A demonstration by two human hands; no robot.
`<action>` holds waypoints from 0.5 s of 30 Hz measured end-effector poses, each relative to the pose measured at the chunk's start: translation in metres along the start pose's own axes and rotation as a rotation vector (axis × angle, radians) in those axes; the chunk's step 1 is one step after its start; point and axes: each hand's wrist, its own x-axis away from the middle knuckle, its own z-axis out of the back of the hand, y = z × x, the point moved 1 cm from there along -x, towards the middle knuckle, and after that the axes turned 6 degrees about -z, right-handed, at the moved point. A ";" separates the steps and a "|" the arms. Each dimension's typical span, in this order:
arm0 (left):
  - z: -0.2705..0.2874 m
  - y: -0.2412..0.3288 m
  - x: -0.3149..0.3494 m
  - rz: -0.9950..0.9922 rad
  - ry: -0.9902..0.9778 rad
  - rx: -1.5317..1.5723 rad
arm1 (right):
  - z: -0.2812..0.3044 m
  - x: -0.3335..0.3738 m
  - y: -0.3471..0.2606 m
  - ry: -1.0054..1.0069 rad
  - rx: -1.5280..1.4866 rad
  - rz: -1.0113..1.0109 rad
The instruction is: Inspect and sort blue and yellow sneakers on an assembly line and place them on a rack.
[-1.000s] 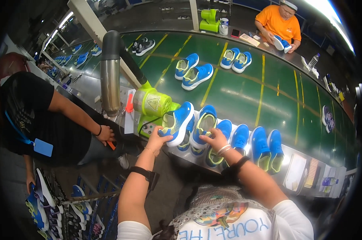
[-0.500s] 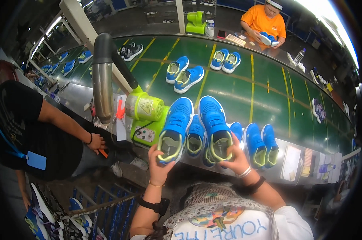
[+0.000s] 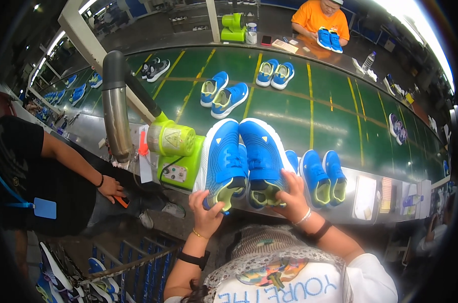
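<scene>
Two blue sneakers with white soles and lime linings are held up side by side, toes away from me and close together. My left hand [image 3: 207,208] grips the left sneaker [image 3: 223,151] at its heel, thumb by the opening. My right hand [image 3: 293,199] pinches the heel end of the right sneaker [image 3: 262,146]. Both are tilted, so their outer sides and white soles show. Behind them, more blue shoes are mostly hidden. To the right of my right hand, a pair of blue sneakers [image 3: 316,174] rests on the metal ledge.
A lime-green blower machine [image 3: 176,144] with a metal pipe [image 3: 117,118] stands left of the shoes. Across runs a green conveyor belt [image 3: 284,118] carrying shoe pairs. One person [image 3: 42,177] stands at left; a co-worker [image 3: 322,22] opposite holds blue shoes. A shoe rack [image 3: 133,267] is below left.
Both sneakers have tilted in my hands and their toes have come closer together, showing more of the outer sides. The whole view has shifted slightly. The co-worker opposite has turned the shoes they hold.
</scene>
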 end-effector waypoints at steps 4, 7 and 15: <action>-0.004 -0.004 -0.003 -0.013 -0.015 -0.003 | -0.008 0.000 0.005 -0.016 -0.044 -0.031; -0.009 -0.010 -0.015 0.295 0.039 0.298 | -0.026 -0.006 0.007 -0.011 -0.436 -0.292; -0.040 -0.104 -0.053 0.580 -0.350 0.491 | -0.113 -0.060 0.019 -0.437 -0.671 -0.662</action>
